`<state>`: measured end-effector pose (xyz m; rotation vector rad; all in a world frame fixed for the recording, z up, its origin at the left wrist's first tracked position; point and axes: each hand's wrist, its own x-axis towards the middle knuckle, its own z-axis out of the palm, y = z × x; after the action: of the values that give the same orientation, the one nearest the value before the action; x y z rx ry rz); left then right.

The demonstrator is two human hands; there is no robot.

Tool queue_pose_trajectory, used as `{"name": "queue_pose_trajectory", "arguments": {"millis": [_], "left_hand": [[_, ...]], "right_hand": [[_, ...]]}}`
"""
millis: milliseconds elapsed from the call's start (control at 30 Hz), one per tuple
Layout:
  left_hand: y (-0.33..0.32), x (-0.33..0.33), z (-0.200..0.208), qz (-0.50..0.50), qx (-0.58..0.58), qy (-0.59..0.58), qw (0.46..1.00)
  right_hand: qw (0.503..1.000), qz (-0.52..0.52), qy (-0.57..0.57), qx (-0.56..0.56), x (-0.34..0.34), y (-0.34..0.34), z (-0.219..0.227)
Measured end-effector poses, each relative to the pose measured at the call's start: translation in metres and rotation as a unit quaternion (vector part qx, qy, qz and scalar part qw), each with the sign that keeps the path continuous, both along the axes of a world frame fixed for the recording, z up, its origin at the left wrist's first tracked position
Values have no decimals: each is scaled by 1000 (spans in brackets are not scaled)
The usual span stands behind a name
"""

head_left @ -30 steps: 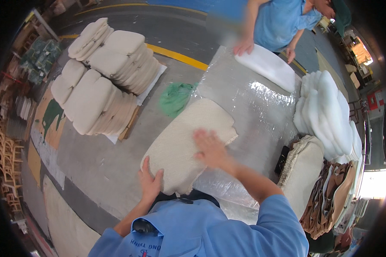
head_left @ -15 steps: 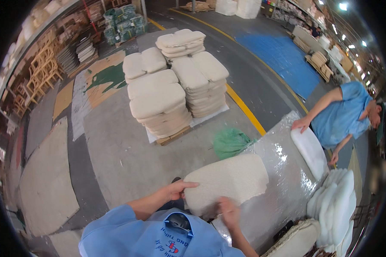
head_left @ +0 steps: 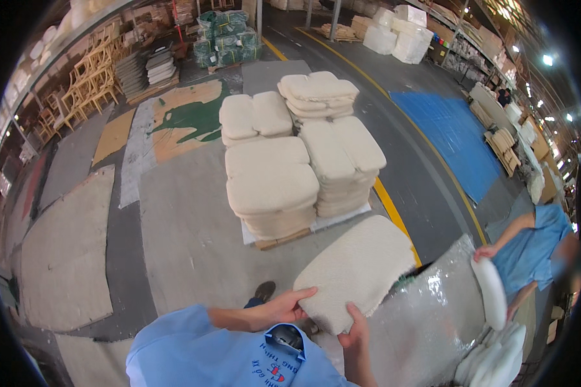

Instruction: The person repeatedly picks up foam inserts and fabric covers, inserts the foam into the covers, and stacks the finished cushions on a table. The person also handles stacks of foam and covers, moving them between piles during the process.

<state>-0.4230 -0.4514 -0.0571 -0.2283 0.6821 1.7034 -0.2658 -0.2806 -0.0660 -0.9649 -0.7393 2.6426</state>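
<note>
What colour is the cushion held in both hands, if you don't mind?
The cushion is plain cream, clearest in the head view.

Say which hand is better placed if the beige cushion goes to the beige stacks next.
Probably the left hand: it grips the beige cushion on its left side, nearer the beige stacks. The right hand holds the near edge, farther from them.
</note>
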Motion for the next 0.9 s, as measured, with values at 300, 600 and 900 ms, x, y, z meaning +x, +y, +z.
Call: {"name": "queue_pose_trajectory", "arguments": {"millis": [300,600,900], "left_hand": [[-94,-168,-29,151,35,37,987],[-96,-296,-92,223,-295,81,926],[-301,-190,-119,-415,-524,241,703]], "right_hand": [[961,255,12,105,-309,-15,-15],[811,385,-217,384,-422,0,-44],[826,439,263,236,-356,-70,138]]}}
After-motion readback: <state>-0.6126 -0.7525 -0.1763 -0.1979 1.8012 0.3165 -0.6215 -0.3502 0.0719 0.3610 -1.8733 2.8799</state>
